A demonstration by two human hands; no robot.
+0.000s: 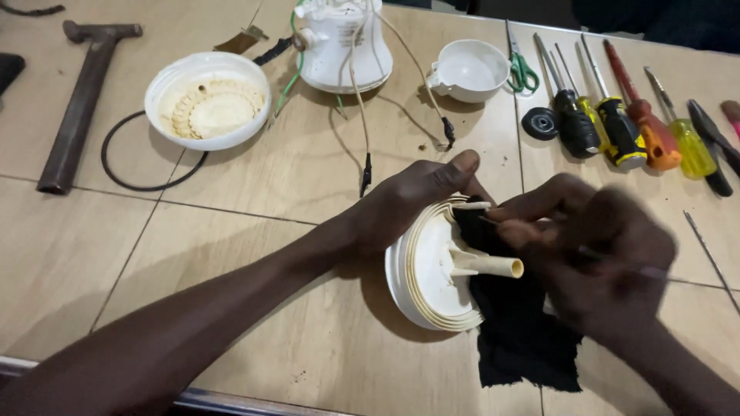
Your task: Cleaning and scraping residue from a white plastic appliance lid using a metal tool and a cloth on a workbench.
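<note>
White round housing [432, 270] gripped by left hand [408, 204]; right hand [593, 254] fingers pinch black cloth [516, 323].

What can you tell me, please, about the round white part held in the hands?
The round white part looks like cream plastic, a disc with stepped, ridged rims and a short tube sticking out of its face. It stands tilted on edge on the table. The left hand grips its top rim; the right hand presses a black cloth against it.
</note>
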